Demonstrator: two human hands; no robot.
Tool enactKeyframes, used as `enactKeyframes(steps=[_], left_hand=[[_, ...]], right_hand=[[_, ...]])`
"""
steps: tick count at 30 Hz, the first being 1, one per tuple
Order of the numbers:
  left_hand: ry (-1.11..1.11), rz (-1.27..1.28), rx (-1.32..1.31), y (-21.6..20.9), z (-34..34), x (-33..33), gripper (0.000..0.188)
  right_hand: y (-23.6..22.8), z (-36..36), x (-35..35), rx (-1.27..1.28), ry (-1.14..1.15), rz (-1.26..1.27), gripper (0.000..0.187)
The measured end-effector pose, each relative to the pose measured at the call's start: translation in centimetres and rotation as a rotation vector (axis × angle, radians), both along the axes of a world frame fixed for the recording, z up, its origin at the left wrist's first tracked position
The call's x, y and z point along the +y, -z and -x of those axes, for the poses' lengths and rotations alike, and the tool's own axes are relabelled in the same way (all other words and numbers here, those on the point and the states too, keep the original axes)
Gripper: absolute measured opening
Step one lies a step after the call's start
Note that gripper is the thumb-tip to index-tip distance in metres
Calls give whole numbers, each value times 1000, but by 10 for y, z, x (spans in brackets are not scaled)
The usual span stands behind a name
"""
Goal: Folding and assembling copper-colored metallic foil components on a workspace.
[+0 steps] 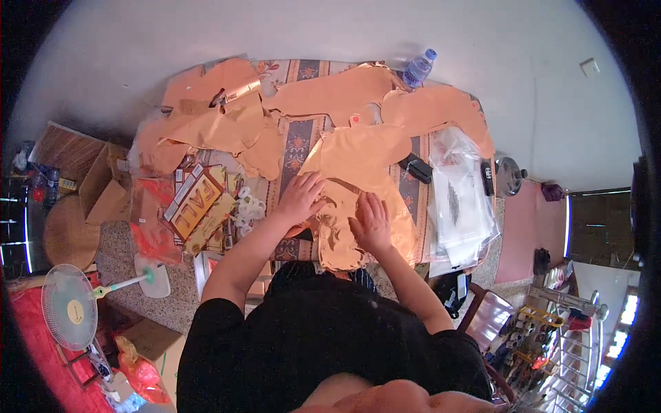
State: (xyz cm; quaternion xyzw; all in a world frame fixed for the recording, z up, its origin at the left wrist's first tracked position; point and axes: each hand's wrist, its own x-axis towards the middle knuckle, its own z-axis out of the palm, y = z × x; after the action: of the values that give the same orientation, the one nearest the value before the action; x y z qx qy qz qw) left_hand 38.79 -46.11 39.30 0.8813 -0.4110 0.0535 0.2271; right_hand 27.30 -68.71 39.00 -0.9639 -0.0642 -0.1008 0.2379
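Observation:
A shiny copper-coloured foil piece [368, 165], apparently a flat uninflated foil balloon, lies on the table before me and reaches its near edge. Its near half is brighter and creased. My left hand [301, 198] rests at its left side, fingers stretched out. On the right part of the foil lies my right hand [372, 221], its fingers apart and slightly bent, with nothing visibly held. Other flat copper pieces surround it: a long one [337, 93] at the back, a curved one [434, 110] at the far right, and an overlapping pile [213, 127] at the far left.
Clear plastic bags [458, 199] and a black object [416, 168] lie on the right. Printed cards [200, 210] and white ribbon rolls [248, 210] are to the left. A water bottle [419, 69] stands at the back. A fan [69, 308] stands on the floor at left.

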Motion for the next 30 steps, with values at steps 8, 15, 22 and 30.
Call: enactKeyframes(steps=[8,15,22,30], left_hand=[[-13,-34,34,1,-1,-1,52],[-4,-32,47,2,-3,1,53],[-21,-82,80,-4,-2,-2,53],[94,-68,78,-4,-8,-13,56]], right_hand=[[-1,3,-15,42,-71,106,55],[0,2,-12,69,-60,131,57],[7,4,-12,35,-45,143,60],[4,6,-8,71,-24,155,62]])
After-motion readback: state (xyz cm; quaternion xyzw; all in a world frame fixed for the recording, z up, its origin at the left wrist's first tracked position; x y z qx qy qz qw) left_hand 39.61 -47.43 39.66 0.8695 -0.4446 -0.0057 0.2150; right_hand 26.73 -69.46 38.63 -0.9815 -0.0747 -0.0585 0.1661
